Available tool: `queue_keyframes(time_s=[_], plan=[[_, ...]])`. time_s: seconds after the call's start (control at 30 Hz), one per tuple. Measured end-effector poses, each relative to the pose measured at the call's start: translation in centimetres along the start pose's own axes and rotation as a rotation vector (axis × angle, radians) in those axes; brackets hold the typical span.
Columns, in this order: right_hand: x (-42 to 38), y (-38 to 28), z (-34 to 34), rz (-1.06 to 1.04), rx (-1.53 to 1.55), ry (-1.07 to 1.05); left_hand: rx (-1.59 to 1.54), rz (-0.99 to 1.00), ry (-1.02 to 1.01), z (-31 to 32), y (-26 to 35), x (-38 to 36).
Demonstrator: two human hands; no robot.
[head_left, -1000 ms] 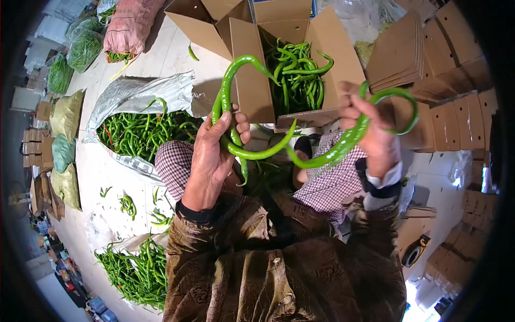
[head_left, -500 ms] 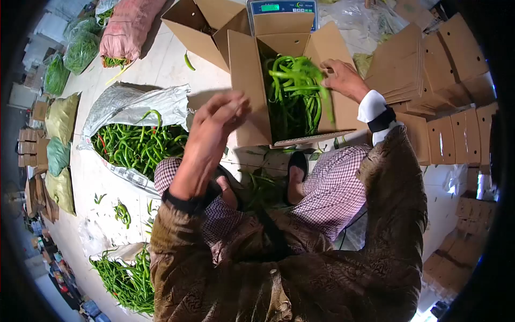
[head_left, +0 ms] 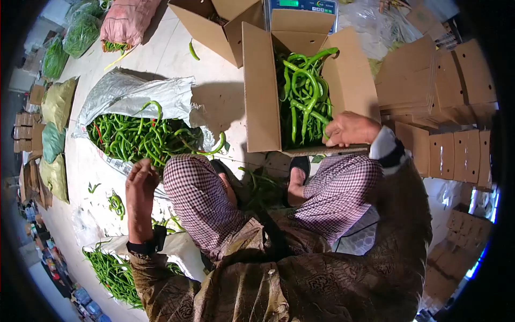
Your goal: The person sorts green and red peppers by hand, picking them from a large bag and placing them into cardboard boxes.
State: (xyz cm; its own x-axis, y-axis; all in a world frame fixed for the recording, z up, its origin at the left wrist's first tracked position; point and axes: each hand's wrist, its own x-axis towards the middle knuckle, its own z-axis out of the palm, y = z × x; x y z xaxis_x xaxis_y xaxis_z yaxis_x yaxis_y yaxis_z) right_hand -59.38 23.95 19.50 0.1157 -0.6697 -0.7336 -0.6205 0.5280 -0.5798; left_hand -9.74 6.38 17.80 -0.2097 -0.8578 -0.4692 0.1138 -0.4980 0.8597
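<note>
- I am seeing sack peppers (head_left: 126, 137) lying just beyond the nearer left hand (head_left: 141, 185), fingers bent, hold unclear
- Right hand (head_left: 353, 129) is touching boxed peppers (head_left: 306, 91), hold unclear

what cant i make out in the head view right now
In the head view:
Bottom of the open box: covered by peppers.
Whether the right hand grips a pepper: its own fingers hide the contact.
Whether the left hand holds anything: its curled fingers hide the inside.
Reading on the scale: too small, at the top edge.
Part of the lower pepper pile: behind the left sleeve.
</note>
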Motion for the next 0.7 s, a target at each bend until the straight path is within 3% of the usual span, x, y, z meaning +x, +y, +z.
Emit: queue_keyframes(time_s=[0.03,0.07,0.1,0.2,0.23,0.27,0.33,0.4,0.43,0.47,0.53,0.57,0.6,0.63,0.67,0.7], plan=[[0.0,0.7,0.5,0.002,-0.003,-0.005,0.017,-0.052,-0.081,-3.9,-2.7,1.3],[0.1,2.2,0.9,-0.053,-0.330,0.162,0.074,-0.063,0.062,-3.7,-4.7,1.2],[0.4,3.7,1.2,-0.110,-0.659,0.332,0.106,-0.078,0.072,-5.1,-7.6,1.6],[2.8,6.8,1.8,-0.263,-0.824,0.292,0.264,-0.145,-0.042,-7.5,-13.1,0.8],[3.8,7.1,2.0,-0.320,-0.691,0.107,0.259,-0.147,-0.025,-8.7,-14.3,0.6],[4.8,4.8,2.3,-0.234,-0.736,-0.111,0.392,-0.052,-0.088,-9.8,-15.7,0.8],[3.7,5.9,2.1,-0.427,-0.512,0.260,0.645,0.139,-0.209,-11.8,-18.7,1.0],[4.0,6.4,1.9,-0.304,-0.748,0.288,0.903,0.332,-0.318,-13.3,-20.2,0.6],[3.5,4.1,1.4,-0.139,-0.606,0.082,0.940,0.428,-0.234,-11.8,-19.5,-0.2],[2.7,2.2,1.5,-0.139,-0.611,0.075,0.935,0.423,-0.229,-12.8,-20.1,0.0],[1.0,-0.5,1.8,-0.073,-0.441,0.176,0.431,-0.052,-0.150,-15.4,-22.2,0.8],[0.5,-0.9,1.2,-0.062,-0.441,0.174,0.400,-0.060,-0.105,-15.4,-22.4,0.7],[0.3,-1.1,0.4,-0.427,-0.614,0.249,0.656,0.097,-0.184,-17.4,-23.5,0.9],[0.2,-1.0,-0.4,-0.796,-0.776,0.319,0.722,0.131,-0.186,-17.7,-23.6,0.7],[0.5,0.1,-1.3,-0.781,-0.777,0.316,0.721,0.126,-0.171,-17.3,-23.7,0.6],[0.9,1.8,-2.6,-0.561,-0.321,0.299,0.694,0.101,-0.152,-16.8,-23.6,0.4]])
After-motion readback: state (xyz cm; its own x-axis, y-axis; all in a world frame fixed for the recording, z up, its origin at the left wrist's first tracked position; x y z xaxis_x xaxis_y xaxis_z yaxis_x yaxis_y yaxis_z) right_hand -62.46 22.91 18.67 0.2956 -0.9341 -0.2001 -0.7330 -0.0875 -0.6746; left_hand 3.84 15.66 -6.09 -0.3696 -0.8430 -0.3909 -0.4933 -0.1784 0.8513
